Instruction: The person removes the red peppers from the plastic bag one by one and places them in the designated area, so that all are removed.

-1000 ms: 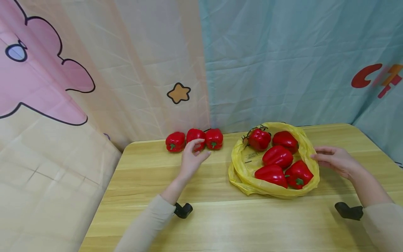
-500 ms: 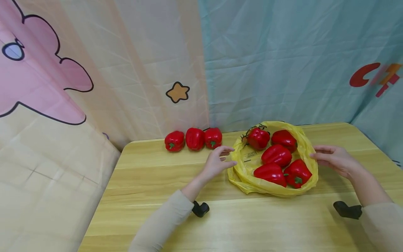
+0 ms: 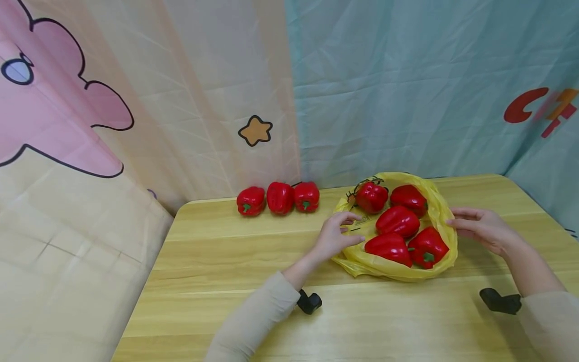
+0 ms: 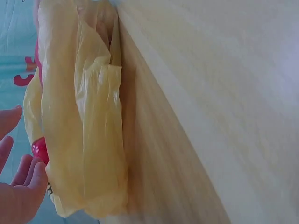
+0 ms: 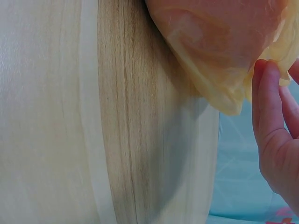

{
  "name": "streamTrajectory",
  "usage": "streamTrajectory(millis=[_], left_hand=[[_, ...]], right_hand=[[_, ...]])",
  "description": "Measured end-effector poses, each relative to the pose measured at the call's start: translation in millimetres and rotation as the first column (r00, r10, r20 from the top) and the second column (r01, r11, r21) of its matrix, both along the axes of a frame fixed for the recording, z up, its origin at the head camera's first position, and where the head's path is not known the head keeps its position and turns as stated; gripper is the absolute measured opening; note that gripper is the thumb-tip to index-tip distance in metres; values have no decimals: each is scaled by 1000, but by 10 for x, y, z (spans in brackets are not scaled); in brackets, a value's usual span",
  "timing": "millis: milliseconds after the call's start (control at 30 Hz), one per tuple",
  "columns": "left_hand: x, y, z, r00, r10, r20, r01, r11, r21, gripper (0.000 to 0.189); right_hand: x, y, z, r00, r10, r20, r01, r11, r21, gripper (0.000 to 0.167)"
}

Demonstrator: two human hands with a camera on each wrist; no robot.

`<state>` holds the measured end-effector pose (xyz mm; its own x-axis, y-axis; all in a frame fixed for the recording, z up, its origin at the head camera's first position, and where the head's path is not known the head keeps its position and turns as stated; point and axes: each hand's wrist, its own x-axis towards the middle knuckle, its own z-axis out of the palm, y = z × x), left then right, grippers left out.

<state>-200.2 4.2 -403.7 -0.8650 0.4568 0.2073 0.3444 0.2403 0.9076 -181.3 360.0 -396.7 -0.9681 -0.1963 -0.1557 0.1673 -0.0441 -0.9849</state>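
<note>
A yellow plastic bag [image 3: 350, 265] lies wide-mouthed on the table, with several red bell peppers [image 3: 398, 221] inside. My left hand [image 3: 335, 236] hovers over the bag's left rim, thumb and fingers apart, holding nothing. In the left wrist view its fingers [image 4: 33, 179] are beside the bag's upper edge, and a bit of red pepper [image 4: 40, 150] shows past them. At the opposite side, my right hand [image 3: 484, 230] pinches the bag's right rim. Fingertips on the thin yellow film [image 5: 224, 95] also appear in the right wrist view.
Three more red bell peppers [image 3: 280, 198] stand in a row at the table's back edge, left of the bag. A printed curtain [image 3: 384, 100] hangs behind the wooden table [image 3: 226, 266]. Black wrist mounts [image 3: 499, 300] show beneath the forearms.
My left hand has moved right, from in front of the row of peppers to over the bag's left rim. The right hand stays at the bag's right side.
</note>
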Motion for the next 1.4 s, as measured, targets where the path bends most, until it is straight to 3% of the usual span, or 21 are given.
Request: streamTrajectory(millis=[167, 400, 700, 900, 1100, 1400], left_hand=[[42, 100, -25, 1000, -27, -15, 27, 999, -36, 41], [60, 154, -64, 995, -33, -95, 18, 989, -150, 43], [112, 187, -46, 990, -113, -84, 94, 975, -203, 50], [144, 214, -69, 985, -139, -101, 110, 961, -255, 54], [196, 242, -91, 989, -121, -90, 87, 946, -313, 59], [203, 297, -134, 989, -111, -100, 75, 946, -314, 60]], right_hand=[[-2, 3, -2, 1000, 7, -5, -7, 1000, -7, 32], [11, 11, -19, 1000, 22, -19, -22, 999, -26, 32], [21, 17, -21, 999, 26, -25, -27, 1000, -5, 32], [19, 0, -27, 999, 33, -37, -33, 999, -7, 32], [18, -6, -34, 998, 37, -47, -38, 999, -16, 32], [18, -2, -43, 998, 41, -48, -42, 999, -23, 34]])
